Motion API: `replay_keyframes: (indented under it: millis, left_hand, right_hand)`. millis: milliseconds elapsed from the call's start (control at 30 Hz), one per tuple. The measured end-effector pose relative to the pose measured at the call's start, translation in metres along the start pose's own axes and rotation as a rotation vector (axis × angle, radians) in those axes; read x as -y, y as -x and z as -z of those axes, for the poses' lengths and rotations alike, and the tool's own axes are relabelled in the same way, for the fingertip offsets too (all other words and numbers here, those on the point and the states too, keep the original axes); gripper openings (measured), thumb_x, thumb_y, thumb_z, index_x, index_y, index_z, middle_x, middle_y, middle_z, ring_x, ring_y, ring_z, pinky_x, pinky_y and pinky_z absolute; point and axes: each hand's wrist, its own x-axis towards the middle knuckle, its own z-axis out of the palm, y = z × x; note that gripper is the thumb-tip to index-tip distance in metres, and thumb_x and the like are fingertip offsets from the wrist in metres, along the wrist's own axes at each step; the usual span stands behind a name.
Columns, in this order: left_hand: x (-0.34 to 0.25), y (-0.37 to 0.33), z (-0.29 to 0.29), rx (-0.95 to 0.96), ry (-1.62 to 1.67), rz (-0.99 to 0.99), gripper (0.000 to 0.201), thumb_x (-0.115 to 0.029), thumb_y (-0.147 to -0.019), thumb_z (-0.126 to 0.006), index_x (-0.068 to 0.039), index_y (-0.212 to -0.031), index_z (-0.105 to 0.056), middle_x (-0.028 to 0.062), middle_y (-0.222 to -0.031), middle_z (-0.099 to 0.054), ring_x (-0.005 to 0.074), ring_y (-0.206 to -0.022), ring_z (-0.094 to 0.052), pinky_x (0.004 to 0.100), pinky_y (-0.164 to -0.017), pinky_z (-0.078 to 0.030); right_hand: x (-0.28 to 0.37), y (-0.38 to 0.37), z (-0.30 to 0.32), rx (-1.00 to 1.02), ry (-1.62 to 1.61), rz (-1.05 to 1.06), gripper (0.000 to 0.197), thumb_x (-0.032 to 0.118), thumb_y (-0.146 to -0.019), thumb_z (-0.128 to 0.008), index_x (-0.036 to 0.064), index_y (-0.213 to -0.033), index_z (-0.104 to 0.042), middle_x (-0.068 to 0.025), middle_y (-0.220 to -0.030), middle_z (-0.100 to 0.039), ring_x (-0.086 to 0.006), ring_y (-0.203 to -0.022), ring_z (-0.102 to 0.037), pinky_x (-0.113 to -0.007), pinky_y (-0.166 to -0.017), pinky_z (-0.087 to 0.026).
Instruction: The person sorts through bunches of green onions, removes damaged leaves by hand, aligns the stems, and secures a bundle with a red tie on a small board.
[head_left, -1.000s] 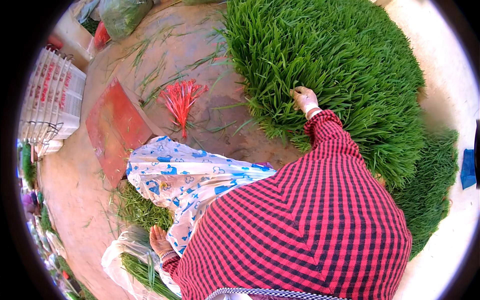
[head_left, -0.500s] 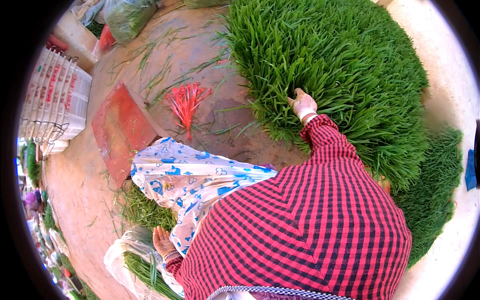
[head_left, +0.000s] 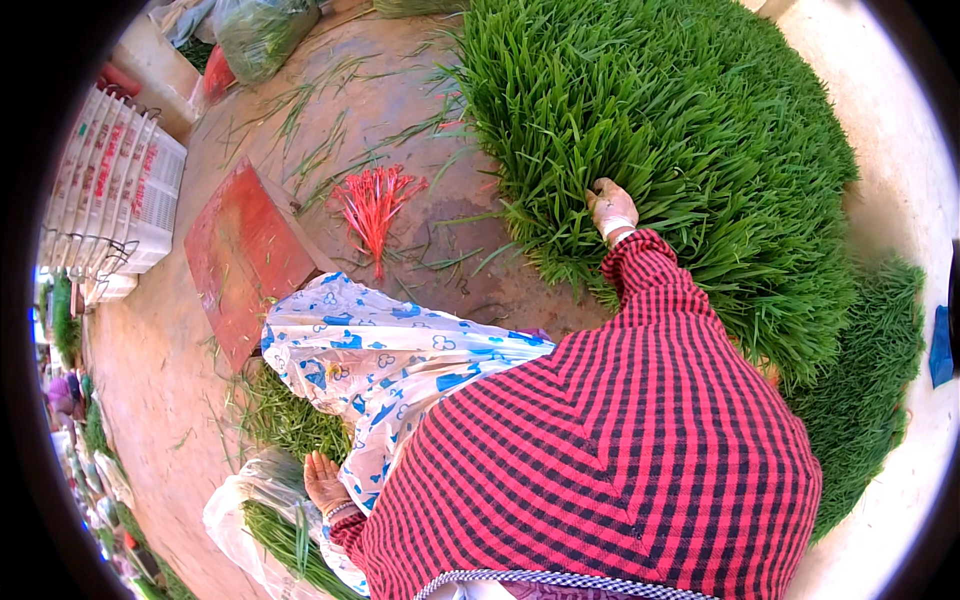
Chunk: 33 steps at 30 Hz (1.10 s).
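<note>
My right hand [head_left: 612, 208], with a white band at its wrist, reaches into the near left side of a big heap of long green leaves [head_left: 670, 130] that look like garlic chives. Its fingers are curled closed around some blades, the tips sunk among them. My left hand [head_left: 325, 482] is low on the left, open with fingers stretched out and nothing in it. Beside it lies a clear plastic bag [head_left: 232, 500] with green stalks [head_left: 290, 540] inside. A white plastic apron with blue prints [head_left: 370, 345] covers my legs.
Red ties [head_left: 372, 215] lie fanned on the floor before me, near a tilted red board or box [head_left: 245, 260]. Loose trimmings [head_left: 295, 415] are piled by my left leg. White crates [head_left: 125, 190] are stacked at far left; a filled bag [head_left: 262, 38] stands behind.
My right hand's fingers have curled further in among the leaves, and the hand has shifted slightly. My left hand stays almost where it was.
</note>
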Motion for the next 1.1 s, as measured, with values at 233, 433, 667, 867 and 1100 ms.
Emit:
replay_keyframes:
  millis: [233,433,667,867,1100]
  left_hand:
    - [-0.002,0.004,-0.003,-0.024,0.035,0.013,0.04,-0.034,-0.097,-0.053,-0.014,-0.133,-0.056,0.0044,-0.137,-0.056,0.0209,-0.125,-0.05,0.0387,-0.105,-0.036]
    - [-0.002,0.005,-0.009,-0.007,0.033,0.037,0.038,-0.033,-0.097,-0.053,-0.015,-0.131,-0.057,0.0034,-0.135,-0.057,0.0195,-0.123,-0.052,0.0364,-0.103,-0.038]
    - [0.005,-0.001,-0.007,0.005,0.025,0.043,0.039,-0.033,-0.097,-0.054,-0.014,-0.132,-0.057,0.0025,-0.133,-0.059,0.0181,-0.119,-0.054,0.0353,-0.099,-0.042]
    - [0.008,-0.006,-0.003,-0.014,0.023,0.062,0.041,-0.034,-0.098,-0.051,-0.014,-0.135,-0.055,0.0036,-0.136,-0.057,0.0187,-0.121,-0.054,0.0354,-0.1,-0.041]
    - [0.011,0.006,0.004,0.039,-0.006,0.047,0.044,-0.034,-0.099,-0.049,-0.013,-0.137,-0.052,0.0049,-0.139,-0.056,0.0195,-0.125,-0.051,0.0364,-0.104,-0.037]
  right_hand:
    - [-0.005,-0.012,-0.003,0.04,0.039,0.029,0.033,0.034,-0.088,-0.063,0.0124,-0.112,-0.067,-0.0154,-0.111,-0.068,-0.0351,-0.105,-0.063,-0.041,-0.09,-0.049]
    - [-0.039,-0.057,-0.003,0.329,0.073,0.233,0.025,0.019,-0.083,-0.065,0.0044,-0.103,-0.07,-0.0135,-0.1,-0.071,-0.0294,-0.093,-0.068,-0.038,-0.075,-0.052]
    - [0.009,-0.069,0.054,0.421,0.839,0.259,0.031,0.025,-0.088,-0.065,0.0077,-0.114,-0.069,-0.0148,-0.113,-0.069,-0.0308,-0.097,-0.068,-0.039,-0.083,-0.056]
    - [0.1,-0.062,0.159,0.088,-0.143,0.194,0.026,0.021,-0.095,-0.058,0.0097,-0.119,-0.062,-0.0053,-0.089,-0.067,-0.0139,-0.064,-0.061,-0.029,-0.064,-0.052]
    - [0.197,0.008,0.123,0.806,-0.345,0.692,0.031,0.035,-0.095,-0.063,0.0055,-0.103,-0.069,-0.0021,-0.072,-0.067,-0.0083,-0.057,-0.06,-0.022,-0.056,-0.049]
